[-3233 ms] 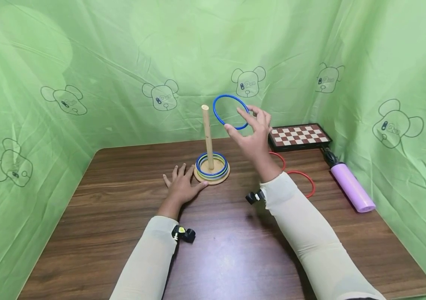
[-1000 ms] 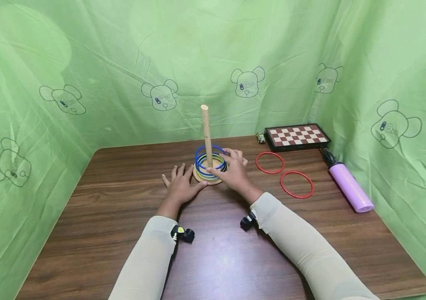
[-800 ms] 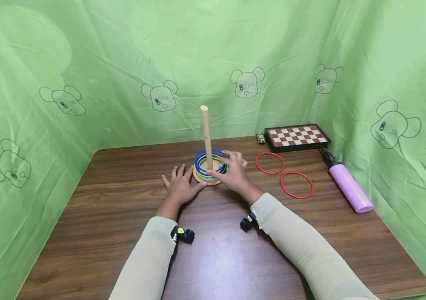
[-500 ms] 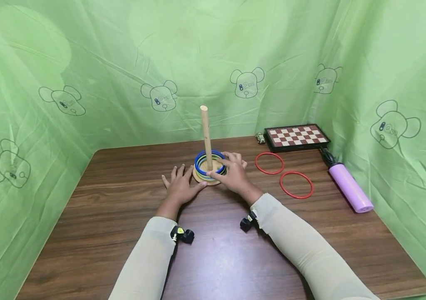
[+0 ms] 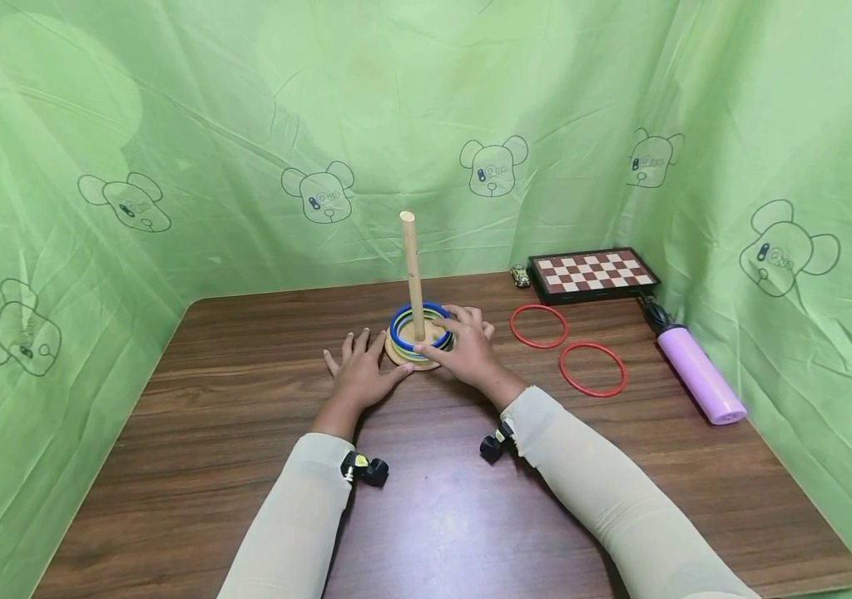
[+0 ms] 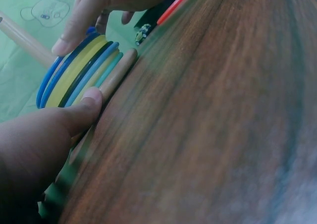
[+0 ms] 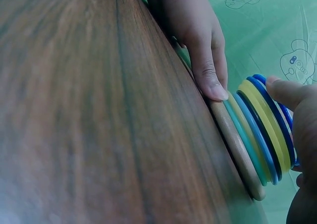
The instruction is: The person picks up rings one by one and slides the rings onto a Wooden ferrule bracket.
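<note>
A wooden peg [image 5: 413, 270] rises from a round base [image 7: 237, 149], with a stack of coloured rings around its foot. Yellow, dark, light blue and green rings show under the top ones. My right hand [image 5: 471, 349] holds the topmost blue ring [image 6: 43, 85] between thumb and fingers, right on the stack and around the peg. My left hand [image 5: 361, 374] lies on the table left of the stand, fingers spread. Its thumb [image 6: 91, 99] presses the edge of the wooden base. Part of the stack's right side is hidden by my right hand.
Two red rings [image 5: 539, 325] lie flat on the brown table [image 5: 246, 466] to the right. Behind them stand a checkered board [image 5: 595, 273] and a tiny toy car [image 5: 520, 276]. A purple hand pump [image 5: 701, 374] lies at the far right. Green curtains [image 5: 201, 125] surround the table.
My right hand has brought the blue ring from the air beside the peg, over it and down to the stack. The tilted ring has levelled out. The left hand has stayed put.
</note>
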`<state>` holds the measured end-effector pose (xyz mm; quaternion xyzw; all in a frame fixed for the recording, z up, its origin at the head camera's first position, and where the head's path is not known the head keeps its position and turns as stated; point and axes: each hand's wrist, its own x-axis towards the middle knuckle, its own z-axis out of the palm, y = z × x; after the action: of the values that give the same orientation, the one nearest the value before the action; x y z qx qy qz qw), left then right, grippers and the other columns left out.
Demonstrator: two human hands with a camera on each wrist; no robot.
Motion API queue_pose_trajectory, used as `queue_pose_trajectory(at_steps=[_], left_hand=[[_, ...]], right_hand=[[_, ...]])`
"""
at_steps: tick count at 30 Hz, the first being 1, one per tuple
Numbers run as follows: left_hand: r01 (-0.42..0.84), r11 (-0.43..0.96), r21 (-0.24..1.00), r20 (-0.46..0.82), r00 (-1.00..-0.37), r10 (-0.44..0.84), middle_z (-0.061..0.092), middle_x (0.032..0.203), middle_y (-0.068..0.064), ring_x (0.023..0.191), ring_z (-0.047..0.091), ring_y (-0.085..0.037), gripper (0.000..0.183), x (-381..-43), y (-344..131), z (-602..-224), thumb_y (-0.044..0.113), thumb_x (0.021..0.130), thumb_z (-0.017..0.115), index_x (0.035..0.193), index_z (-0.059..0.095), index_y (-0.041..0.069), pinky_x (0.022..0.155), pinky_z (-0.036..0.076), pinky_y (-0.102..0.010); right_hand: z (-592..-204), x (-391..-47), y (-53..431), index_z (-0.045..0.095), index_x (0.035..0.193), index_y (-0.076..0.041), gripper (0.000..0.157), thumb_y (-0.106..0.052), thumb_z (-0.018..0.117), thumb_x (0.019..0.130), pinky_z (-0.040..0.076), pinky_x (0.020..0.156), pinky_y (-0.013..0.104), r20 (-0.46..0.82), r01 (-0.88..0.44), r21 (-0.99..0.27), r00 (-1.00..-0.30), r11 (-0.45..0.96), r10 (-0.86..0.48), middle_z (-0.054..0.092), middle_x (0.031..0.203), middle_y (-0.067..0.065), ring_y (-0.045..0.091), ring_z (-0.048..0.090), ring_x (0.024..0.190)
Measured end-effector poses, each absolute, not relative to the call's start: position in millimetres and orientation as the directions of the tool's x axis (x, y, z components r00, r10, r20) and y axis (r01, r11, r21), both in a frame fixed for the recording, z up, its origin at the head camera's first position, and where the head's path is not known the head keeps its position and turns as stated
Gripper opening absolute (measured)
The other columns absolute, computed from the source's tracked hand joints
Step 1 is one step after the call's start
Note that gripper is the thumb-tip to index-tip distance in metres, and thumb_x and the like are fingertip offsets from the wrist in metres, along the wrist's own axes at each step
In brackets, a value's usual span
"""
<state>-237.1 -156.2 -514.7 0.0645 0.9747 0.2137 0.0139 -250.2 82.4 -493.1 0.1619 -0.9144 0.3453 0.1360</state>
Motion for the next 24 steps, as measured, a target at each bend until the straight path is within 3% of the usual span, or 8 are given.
queue_pose_trajectory(at_steps=[24], left_hand=[[0.135, 0.904, 0.407, 0.012, -0.990, 0.143, 0.025, 0.180, -0.021, 0.169, 0.011, -0.052, 0.098, -235.2, -155.1, -513.2, 0.081, 0.096, 0.059, 0.172, 0.037, 0.022, 0.123, -0.007, -0.088]], right_hand=[[-493.7, -247.7, 83.4, 0.073, 0.142, -0.011, 0.072, -0.051, 0.092, 0.086, 0.027, 0.112, 0.067, 0.362, -0.392, -0.631, -0.912, 0.670, -0.193, 0.052, 0.165, 0.014, 0.037, 0.042, 0.149]])
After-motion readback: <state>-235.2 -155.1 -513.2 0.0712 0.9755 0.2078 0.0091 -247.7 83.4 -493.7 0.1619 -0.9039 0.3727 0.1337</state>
